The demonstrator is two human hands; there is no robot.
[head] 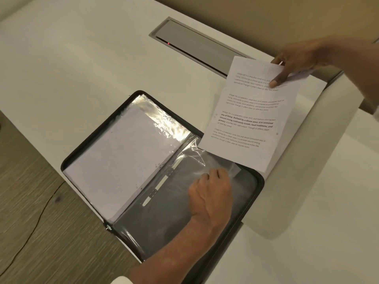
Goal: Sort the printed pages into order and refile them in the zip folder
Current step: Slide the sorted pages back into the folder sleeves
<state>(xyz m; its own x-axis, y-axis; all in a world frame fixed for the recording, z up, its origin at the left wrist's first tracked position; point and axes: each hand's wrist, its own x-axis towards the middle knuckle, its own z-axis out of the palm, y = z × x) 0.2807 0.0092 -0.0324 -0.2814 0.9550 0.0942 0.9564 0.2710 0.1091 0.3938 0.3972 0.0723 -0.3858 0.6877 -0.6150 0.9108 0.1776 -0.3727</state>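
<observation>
The zip folder (258, 181) lies open on the white table (82, 68), dark-edged, its left half filled with clear sleeves holding white sheets (119, 156). On the right half an empty plastic sleeve (184, 212) glints over the dark lining. The left hand (211, 191) pinches that sleeve's crinkled top corner. The right hand (295, 58) grips the top edge of a printed page (246, 119), thumb on its face; the page carries four text paragraphs, one partly bold, and hangs above the folder's upper right corner.

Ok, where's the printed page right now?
In the head view, the page is up right, pinched by the right hand, its lower corner over the open folder near the left hand.
</observation>
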